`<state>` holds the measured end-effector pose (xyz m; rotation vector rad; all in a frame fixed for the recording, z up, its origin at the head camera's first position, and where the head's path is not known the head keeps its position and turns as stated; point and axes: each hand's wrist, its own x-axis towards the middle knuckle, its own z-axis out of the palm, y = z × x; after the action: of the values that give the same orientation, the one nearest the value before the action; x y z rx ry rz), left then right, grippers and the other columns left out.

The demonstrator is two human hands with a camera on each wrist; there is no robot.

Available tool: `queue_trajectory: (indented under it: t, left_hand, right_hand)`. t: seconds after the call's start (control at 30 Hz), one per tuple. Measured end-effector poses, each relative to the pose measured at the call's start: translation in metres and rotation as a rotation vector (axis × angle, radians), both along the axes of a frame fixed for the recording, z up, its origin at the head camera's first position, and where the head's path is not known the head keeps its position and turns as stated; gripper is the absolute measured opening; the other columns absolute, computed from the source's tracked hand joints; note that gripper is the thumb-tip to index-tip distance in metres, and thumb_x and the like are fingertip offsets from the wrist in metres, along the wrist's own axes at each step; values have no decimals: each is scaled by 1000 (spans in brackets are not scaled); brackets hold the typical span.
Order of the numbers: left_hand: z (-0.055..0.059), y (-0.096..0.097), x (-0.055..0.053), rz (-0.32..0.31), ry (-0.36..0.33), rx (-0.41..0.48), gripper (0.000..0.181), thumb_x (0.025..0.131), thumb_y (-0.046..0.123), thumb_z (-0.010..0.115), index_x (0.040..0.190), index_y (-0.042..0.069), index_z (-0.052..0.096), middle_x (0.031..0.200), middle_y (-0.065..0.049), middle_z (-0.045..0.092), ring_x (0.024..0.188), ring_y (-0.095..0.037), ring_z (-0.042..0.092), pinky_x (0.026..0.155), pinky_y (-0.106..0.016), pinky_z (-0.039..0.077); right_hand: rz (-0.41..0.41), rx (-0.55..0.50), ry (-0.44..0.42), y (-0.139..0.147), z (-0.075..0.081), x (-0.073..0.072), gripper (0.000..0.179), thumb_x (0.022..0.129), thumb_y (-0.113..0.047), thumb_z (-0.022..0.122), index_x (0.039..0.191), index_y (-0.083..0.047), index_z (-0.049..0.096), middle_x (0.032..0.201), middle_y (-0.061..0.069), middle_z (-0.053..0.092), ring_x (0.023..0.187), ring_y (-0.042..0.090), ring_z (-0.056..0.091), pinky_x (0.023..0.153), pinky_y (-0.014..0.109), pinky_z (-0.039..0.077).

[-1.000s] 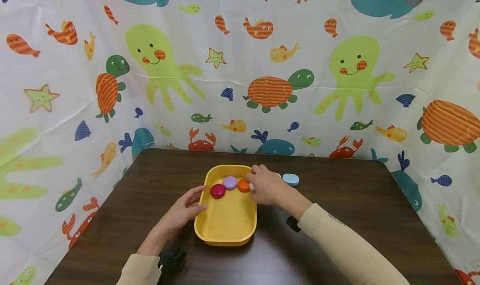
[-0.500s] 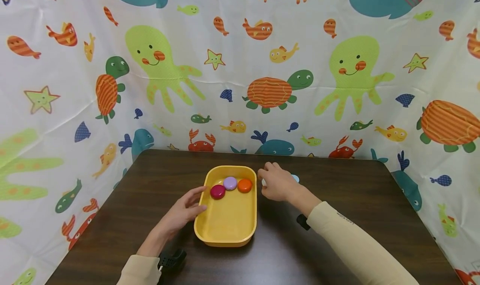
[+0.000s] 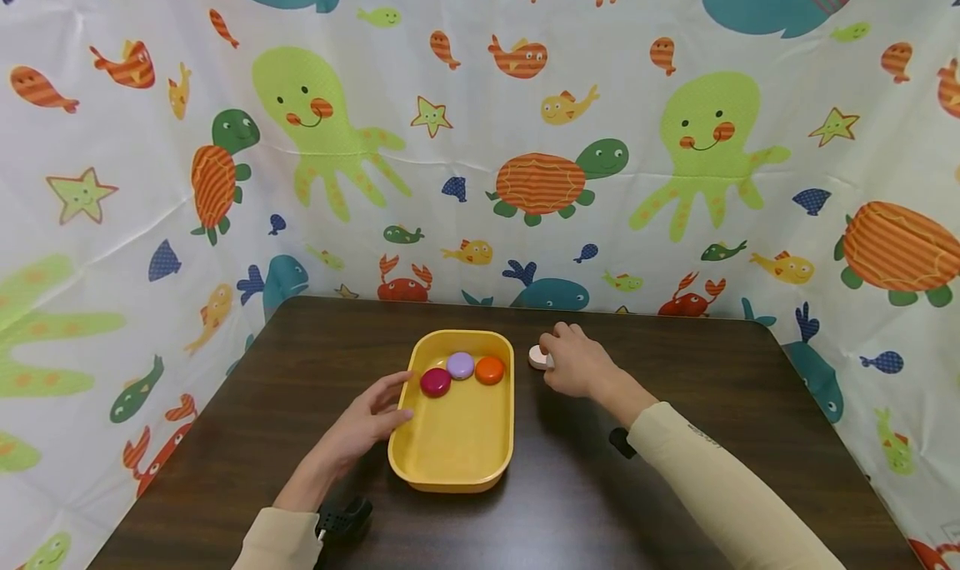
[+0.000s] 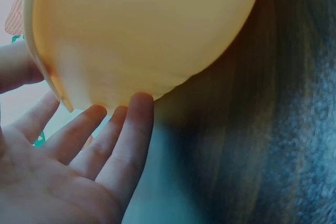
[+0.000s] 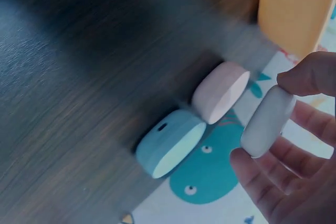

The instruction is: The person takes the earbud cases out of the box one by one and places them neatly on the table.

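Observation:
My right hand [image 3: 577, 362] pinches a small white oval case [image 5: 269, 121] between thumb and fingertips, above the table to the right of the yellow tray [image 3: 450, 453]. Below it in the right wrist view lie a pale pink oval case [image 5: 220, 92] and a light blue one [image 5: 170, 142] with a dark slot. In the head view my hand hides the blue case. My left hand [image 3: 367, 420] rests against the tray's left side, its fingers [image 4: 131, 145] fairly straight on the outer wall. Inside the tray sit magenta [image 3: 436, 382], lilac [image 3: 461, 366] and orange [image 3: 490, 370] rounded pieces.
A dark wooden table [image 3: 675, 487] carries everything. Behind and beside it hangs a white cloth [image 3: 480, 262] printed with sea animals. A black strap [image 3: 345, 516] shows at my left wrist.
My right hand has moved right from over the tray's right rim, with the white case in it. The pink case now shows beside it. My left hand and the tray stay put.

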<state>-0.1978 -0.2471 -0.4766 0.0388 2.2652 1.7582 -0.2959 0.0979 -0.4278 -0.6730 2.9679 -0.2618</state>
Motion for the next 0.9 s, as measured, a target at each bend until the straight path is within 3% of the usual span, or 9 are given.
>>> queue_trajectory:
  t: [0.47, 0.9]
  left_hand:
    - [3, 0, 2, -14, 19, -3, 66, 99, 18, 66, 157, 16, 33, 163, -20, 29, 139, -43, 46, 104, -49, 49]
    - [2, 0, 1, -11, 11, 22, 66, 99, 16, 65, 157, 13, 34, 162, -21, 30, 136, -42, 49, 102, -49, 51]
  right_hand:
    - [-32, -13, -1, 32, -7, -10, 31, 85, -19, 73, 114, -9, 67, 111, 11, 55, 103, 29, 50, 82, 50, 56]
    - [-105, -29, -14, 56, -13, -18, 25, 87, -18, 71, 109, -8, 65, 108, 12, 54, 99, 30, 47, 76, 48, 54]
